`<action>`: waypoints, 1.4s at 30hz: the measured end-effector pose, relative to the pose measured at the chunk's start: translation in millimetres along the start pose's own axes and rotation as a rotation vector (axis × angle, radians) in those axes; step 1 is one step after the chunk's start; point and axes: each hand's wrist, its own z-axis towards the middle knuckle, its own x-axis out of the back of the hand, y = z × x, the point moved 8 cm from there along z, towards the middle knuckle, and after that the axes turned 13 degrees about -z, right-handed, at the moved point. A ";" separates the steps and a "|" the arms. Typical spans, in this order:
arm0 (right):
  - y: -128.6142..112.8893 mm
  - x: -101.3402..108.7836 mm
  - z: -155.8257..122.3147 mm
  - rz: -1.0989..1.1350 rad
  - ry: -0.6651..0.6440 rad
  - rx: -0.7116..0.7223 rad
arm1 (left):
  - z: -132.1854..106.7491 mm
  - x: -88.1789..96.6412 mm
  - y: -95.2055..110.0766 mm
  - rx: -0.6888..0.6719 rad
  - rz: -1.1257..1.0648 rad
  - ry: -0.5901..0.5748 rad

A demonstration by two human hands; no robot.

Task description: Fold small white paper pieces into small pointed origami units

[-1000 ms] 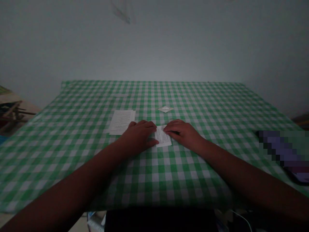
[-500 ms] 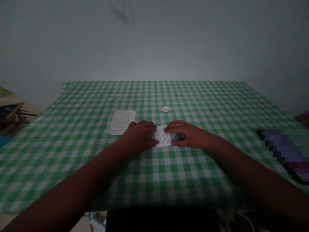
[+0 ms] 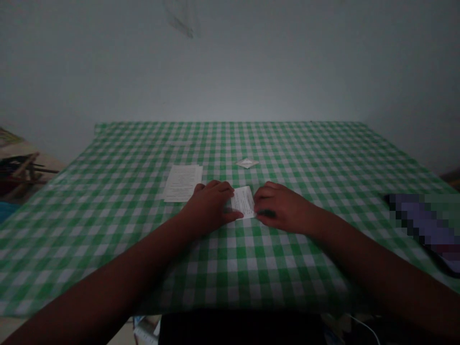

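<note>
While the left hand [image 3: 212,203] spreads thumb and fingers along the left side of a small printed paper [image 3: 243,200], the curled fingers of the right hand [image 3: 285,206] meet its right edge, any pinch impossible to tell; uneven pressure could skew or crease it. Green-and-white checked cloth [image 3: 233,268] lies beneath, a dim wall [image 3: 230,72] behind.

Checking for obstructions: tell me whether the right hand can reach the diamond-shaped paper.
Probably yes: the diamond-shaped paper lies beyond the right hand, and only checked tablecloth shows between them.
</note>
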 end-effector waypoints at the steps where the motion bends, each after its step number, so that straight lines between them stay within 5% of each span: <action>1: -1.1 -1.3 -0.3 0.004 -0.012 -0.005 | -0.1 -0.1 -0.2 0.000 0.000 0.000; 17: 27.5 -18.8 8.2 -0.035 0.069 -0.358 | -0.7 -0.8 1.5 0.016 0.040 -0.017; 30: 30.0 -27.8 8.0 -0.091 0.013 -0.398 | -0.2 0.8 2.8 0.027 0.046 -0.024; 37: 33.0 -15.5 9.2 0.166 0.245 -0.385 | 0.1 0.8 3.9 -0.011 0.071 -0.011; 42: 39.9 -24.7 8.5 0.339 0.212 -0.445 | 0.3 0.3 3.8 -0.037 0.095 -0.016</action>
